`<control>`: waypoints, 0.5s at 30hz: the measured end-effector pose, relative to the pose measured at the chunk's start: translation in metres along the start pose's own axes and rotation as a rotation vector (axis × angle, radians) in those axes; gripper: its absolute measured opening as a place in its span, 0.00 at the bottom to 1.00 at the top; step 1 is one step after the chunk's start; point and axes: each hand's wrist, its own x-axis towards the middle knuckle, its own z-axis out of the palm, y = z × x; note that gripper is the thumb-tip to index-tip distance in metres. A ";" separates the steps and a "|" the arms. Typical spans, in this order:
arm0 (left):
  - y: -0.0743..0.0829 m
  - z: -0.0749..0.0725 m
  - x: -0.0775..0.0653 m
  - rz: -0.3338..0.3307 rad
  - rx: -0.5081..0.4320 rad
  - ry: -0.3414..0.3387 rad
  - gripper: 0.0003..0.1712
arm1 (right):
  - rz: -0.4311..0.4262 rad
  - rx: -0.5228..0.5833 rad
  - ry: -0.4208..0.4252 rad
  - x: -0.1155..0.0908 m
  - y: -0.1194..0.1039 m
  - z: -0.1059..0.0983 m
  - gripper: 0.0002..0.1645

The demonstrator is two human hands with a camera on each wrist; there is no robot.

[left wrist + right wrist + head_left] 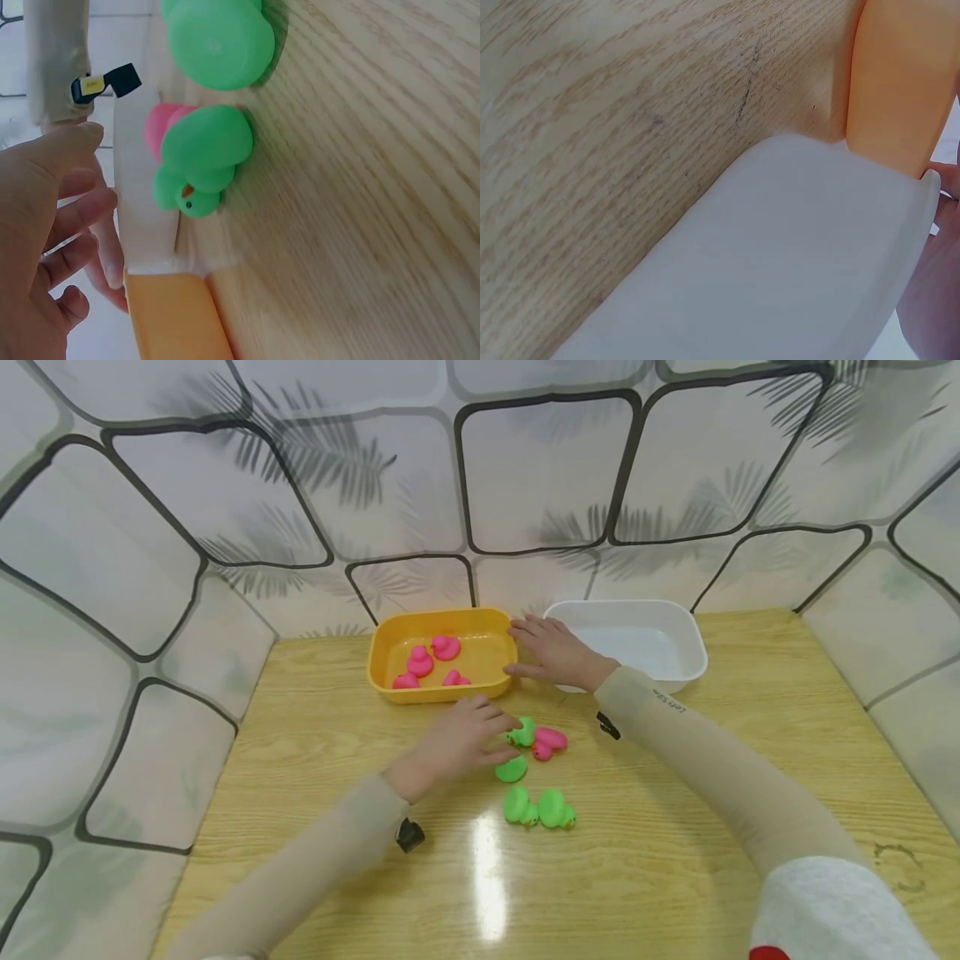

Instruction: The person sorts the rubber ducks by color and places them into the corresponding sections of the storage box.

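Note:
My left hand (459, 742), fingers loosely bent, hovers in front of the yellow tub and holds nothing. By its fingertips are a green toy duck (525, 731), a pink duck (551, 741) touching it, and another green duck (512, 769) partly under the thumb. Two more green ducks (556, 808) lie side by side, nearer the body. My right hand (557, 652) spreads its fingers over the gap between the tubs, fingertips right at the right rim of the yellow tub (442, 696). Below that hand is the near left corner of the white tub (780, 240); the hand grips nothing.
Several pink ducks (420, 662) sit inside the yellow tub. The white tub stands to its right, close against it, at the back of the wooden table (637, 860). A patterned fabric wall (547, 477) rises behind and on both sides.

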 end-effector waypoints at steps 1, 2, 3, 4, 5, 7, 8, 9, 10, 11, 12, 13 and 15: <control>0.001 0.002 0.002 0.008 0.004 -0.004 0.22 | 0.003 0.002 -0.002 0.000 0.000 0.000 0.47; 0.003 0.004 0.004 0.017 0.007 -0.004 0.21 | 0.006 0.002 -0.002 0.000 0.000 0.000 0.47; 0.004 0.006 0.006 0.019 0.011 -0.011 0.21 | 0.009 0.002 -0.003 0.000 0.000 0.000 0.47; 0.005 0.008 0.008 0.021 0.014 -0.017 0.21 | 0.010 0.003 -0.004 -0.001 0.000 -0.001 0.47; 0.006 0.010 0.010 0.024 0.020 -0.023 0.21 | 0.011 0.003 -0.005 -0.001 0.000 -0.001 0.47; 0.008 0.014 0.014 0.030 0.036 -0.036 0.21 | 0.007 0.005 -0.003 -0.001 -0.001 -0.001 0.46; 0.009 0.016 0.015 0.028 0.042 -0.046 0.21 | 0.006 0.007 -0.002 -0.001 -0.001 -0.001 0.46; 0.010 0.018 0.017 0.026 0.053 -0.055 0.22 | 0.003 0.008 0.000 -0.001 -0.001 0.000 0.46; 0.011 0.020 0.019 0.028 0.061 -0.062 0.22 | 0.002 0.008 0.001 -0.001 -0.001 0.000 0.46; 0.011 0.022 0.020 0.028 0.070 -0.066 0.22 | -0.002 0.005 0.004 -0.001 0.000 0.001 0.46; 0.012 0.024 0.022 0.030 0.083 -0.070 0.23 | -0.004 0.003 0.008 -0.001 0.000 0.001 0.46; 0.013 0.026 0.024 0.034 0.095 -0.071 0.23 | -0.004 0.002 0.009 -0.001 0.000 0.001 0.46; 0.014 0.029 0.027 0.043 0.117 -0.067 0.23 | -0.008 0.001 0.014 -0.001 0.000 0.001 0.46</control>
